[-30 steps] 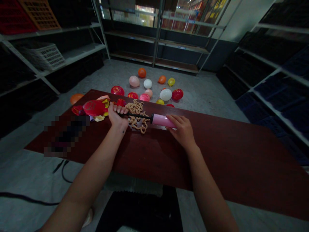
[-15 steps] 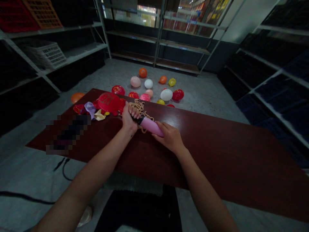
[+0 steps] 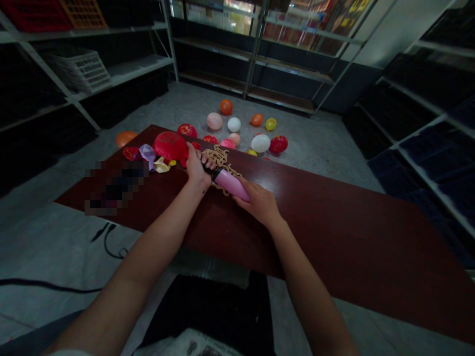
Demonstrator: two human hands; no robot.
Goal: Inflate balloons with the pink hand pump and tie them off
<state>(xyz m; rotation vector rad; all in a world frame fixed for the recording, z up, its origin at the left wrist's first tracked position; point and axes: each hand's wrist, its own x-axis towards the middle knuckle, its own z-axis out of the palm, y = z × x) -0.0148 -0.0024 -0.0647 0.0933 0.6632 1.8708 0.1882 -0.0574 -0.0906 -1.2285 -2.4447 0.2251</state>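
My left hand (image 3: pixel 196 168) is closed round the black front end of a pink hand pump (image 3: pixel 230 183), where a partly filled red balloon (image 3: pixel 171 146) with gold print sits on the nozzle. My right hand (image 3: pixel 259 202) grips the rear of the pink barrel, which is pushed in close to the left hand. Both hands hover just above the dark red table (image 3: pixel 334 222). A tangle of beige string (image 3: pixel 219 159) lies under the pump. Flat, limp balloons (image 3: pixel 147 154) in red, lilac and yellow lie left of the red one.
Several inflated balloons (image 3: pixel 260 143) in red, orange, white, pink and yellow lie on the grey floor beyond the table. Metal shelving lines the left, back and right; a white basket (image 3: pixel 79 70) sits on the left rack. A black cable (image 3: pixel 107 237) trails on the floor.
The right hand has pushed the pink barrel toward the left hand, hiding the black rod. The red balloon has swelled and risen. The view has shifted slightly.
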